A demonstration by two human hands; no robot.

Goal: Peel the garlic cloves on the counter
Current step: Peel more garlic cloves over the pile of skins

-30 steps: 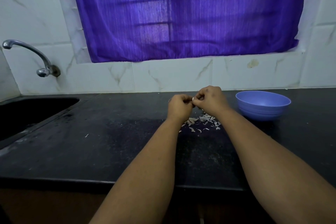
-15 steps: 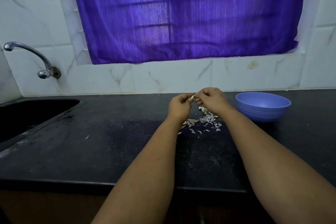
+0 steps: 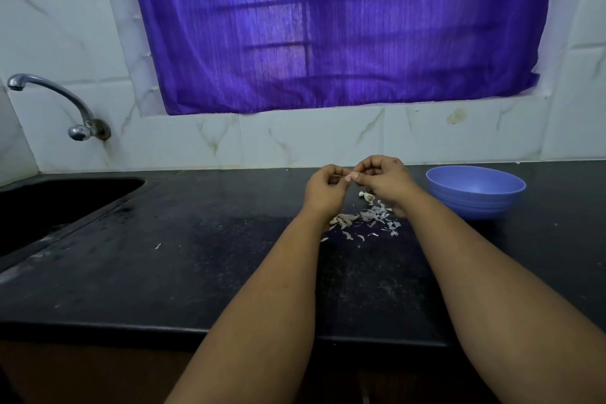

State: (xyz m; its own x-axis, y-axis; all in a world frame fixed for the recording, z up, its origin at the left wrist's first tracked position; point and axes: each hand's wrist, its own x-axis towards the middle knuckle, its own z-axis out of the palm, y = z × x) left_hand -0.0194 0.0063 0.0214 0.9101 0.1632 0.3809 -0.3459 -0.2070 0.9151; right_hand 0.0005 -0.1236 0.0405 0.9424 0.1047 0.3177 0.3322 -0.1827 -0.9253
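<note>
Black stone counter (image 3: 137,272) is stretching under my two bare arms, and I am holding both hands up over its far middle, close to the tiled wall (image 3: 311,138). My left hand (image 3: 326,188) is curling its fingers in, and my right hand (image 3: 383,182) is curling in to meet it, so that the fingertips of both are pinching one small clove (image 3: 348,177) between them, just above the counter; it is too small for me to tell how much skin is clinging to it. Below my hands, a heap of cloves (image 3: 342,220) is lying on the counter just beside my left wrist, with one more clove (image 3: 366,196) lying farther back, under my right hand. Pale peels (image 3: 377,216) are lying scattered to the right of the heap and toward the near edge. Beside my right forearm, toward the far right corner, a blue bowl (image 3: 475,203) is standing upright, apart from the peels. At the left end, a dark sink (image 3: 59,200) is sitting sunk into the counter, with a steel tap (image 3: 55,98) arching from the wall above it. Behind everything, a purple curtain (image 3: 328,26) is hanging over the window.
</note>
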